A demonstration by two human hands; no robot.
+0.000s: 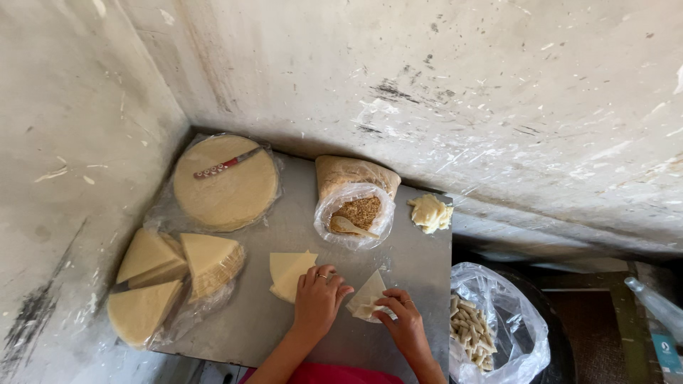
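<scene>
Head view: a grey metal counter (284,334) set into a corner of scuffed, whitewashed walls (498,92).
Both hands work a pale triangular wrapper (368,291) lying at the counter's near edge: the left hand (318,299) rests curled just beside it, and the right hand (404,321) pinches its lower corner. Beyond lie a round stack of wrappers (226,186), wedge-cut stacks (178,274), and a bag of crumbly filling (356,212).

A thin, pale yellow triangle of dough (367,294) is laid flat on the grey metal table (299,235), partly folded at its lower edge, and a small stack of like wedges (289,273) is set just beside it.
</scene>
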